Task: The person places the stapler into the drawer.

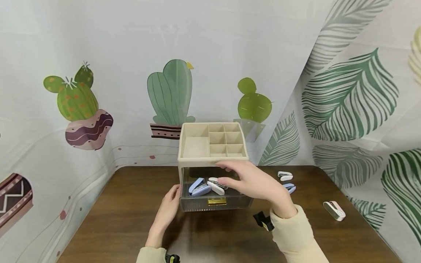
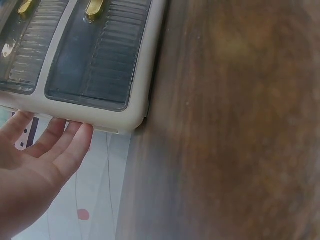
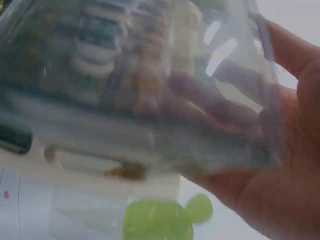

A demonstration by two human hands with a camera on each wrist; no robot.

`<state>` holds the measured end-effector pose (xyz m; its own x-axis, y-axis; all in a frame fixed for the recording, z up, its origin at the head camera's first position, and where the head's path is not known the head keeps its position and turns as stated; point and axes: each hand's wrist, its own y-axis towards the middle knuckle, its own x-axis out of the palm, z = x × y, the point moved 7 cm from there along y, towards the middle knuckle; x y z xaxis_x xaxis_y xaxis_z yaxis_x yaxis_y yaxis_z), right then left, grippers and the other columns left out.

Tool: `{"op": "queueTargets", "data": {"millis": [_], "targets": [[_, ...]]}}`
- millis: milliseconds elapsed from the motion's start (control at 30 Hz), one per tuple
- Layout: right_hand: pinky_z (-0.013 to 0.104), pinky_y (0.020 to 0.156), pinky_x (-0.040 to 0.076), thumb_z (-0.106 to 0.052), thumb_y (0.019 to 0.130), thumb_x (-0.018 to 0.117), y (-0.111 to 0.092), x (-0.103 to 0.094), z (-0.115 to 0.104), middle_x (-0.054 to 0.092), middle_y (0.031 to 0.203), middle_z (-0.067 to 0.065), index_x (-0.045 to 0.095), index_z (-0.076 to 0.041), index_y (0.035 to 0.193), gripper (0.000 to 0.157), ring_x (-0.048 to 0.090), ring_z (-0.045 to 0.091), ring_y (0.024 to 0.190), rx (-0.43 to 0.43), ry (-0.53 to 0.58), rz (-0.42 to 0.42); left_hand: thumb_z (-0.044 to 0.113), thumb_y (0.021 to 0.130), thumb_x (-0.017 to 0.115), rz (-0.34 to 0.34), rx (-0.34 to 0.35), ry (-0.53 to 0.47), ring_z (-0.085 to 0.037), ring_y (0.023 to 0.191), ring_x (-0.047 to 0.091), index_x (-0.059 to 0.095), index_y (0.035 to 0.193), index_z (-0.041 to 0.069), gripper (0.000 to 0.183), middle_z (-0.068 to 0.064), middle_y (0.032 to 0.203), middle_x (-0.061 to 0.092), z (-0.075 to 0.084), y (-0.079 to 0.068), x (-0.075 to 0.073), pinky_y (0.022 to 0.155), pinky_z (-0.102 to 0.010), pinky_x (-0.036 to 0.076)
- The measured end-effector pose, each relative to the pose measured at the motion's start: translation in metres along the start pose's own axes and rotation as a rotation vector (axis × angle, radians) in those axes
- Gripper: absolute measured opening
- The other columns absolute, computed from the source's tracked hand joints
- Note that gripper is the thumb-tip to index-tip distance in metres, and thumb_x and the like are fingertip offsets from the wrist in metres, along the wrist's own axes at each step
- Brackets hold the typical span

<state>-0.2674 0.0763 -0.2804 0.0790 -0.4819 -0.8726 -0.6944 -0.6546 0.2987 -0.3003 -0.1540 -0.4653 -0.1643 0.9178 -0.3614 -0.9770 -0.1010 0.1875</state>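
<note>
A cream desk organizer (image 1: 212, 159) stands on the table with its clear upper drawer (image 1: 197, 204) pulled out. Inside the drawer lie a blue stapler (image 1: 200, 189) and a white stapler (image 1: 216, 187), side by side. My right hand (image 1: 254, 180) reaches over the drawer's right side, thumb and fingers spread apart, its thumb tip close to the white stapler; whether they touch I cannot tell. The right wrist view shows that hand (image 3: 280, 130) blurred, partly through the drawer's clear wall. My left hand (image 1: 169, 206) rests its extended fingers (image 2: 75, 145) against the organizer's left side.
Right of the organizer lie a white stapler (image 1: 285, 176), a blue stapler (image 1: 290, 188) partly behind my right arm, and a pink-and-white stapler (image 1: 334, 210). The organizer's top has several compartments. A printed curtain (image 1: 210, 44) hangs behind the wooden table (image 1: 131, 208).
</note>
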Motion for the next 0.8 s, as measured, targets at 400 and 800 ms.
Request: {"op": "queueTargets", "data": {"millis": [400,800], "targets": [[0.026,0.067,0.047,-0.032,0.085,0.058,-0.061,-0.044,0.048,0.058,0.1,-0.013,0.055,-0.025,0.115,0.032,0.057,0.005,0.082,0.108,0.08,0.356,0.052,0.088,0.038,0.007,-0.008,-0.014,-0.012,0.097,0.051,0.055,0.108,0.027,0.037,0.003,0.102,0.058,-0.001,0.0,0.0,0.086,-0.037,0.037],[0.011,0.063,0.041,-0.022,0.083,0.061,-0.134,-0.078,0.118,0.062,0.09,-0.007,0.061,-0.024,0.104,0.021,0.057,0.003,0.075,0.336,-0.032,0.645,0.057,0.086,0.037,0.002,-0.015,-0.006,-0.011,0.098,0.051,0.055,0.107,0.029,0.04,0.003,0.102,0.058,-0.001,0.0,0.0,0.086,-0.037,0.037]]}}
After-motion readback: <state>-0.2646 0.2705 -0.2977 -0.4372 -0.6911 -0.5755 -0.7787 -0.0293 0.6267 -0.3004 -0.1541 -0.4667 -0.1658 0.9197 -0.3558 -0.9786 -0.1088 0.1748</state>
